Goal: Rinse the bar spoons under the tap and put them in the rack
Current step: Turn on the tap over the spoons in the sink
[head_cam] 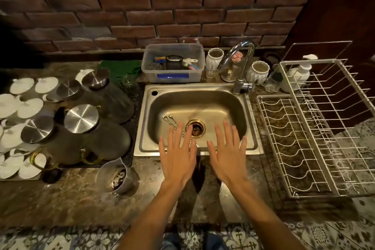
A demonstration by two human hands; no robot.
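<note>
Thin metal bar spoons (170,120) lie in a bunch on the floor of the steel sink (239,107), left of the brass drain (195,128). My left hand (177,153) hovers flat, fingers spread, over the sink's front edge and covers the spoons' near ends. Held the same way, my right hand (226,152) is empty, right of the drain. The chrome tap (241,63) arches at the sink's back right; no water runs. A white wire rack (300,140) stands right of the sink and holds nothing.
Left of the sink are dark jars with steel lids (81,118), white lids (28,107) and a measuring jug (114,176). Behind the sink stand a plastic tub of cleaning tools (173,64), white ribbed jars (214,59) and a soap pump (300,73). A brick wall rises behind.
</note>
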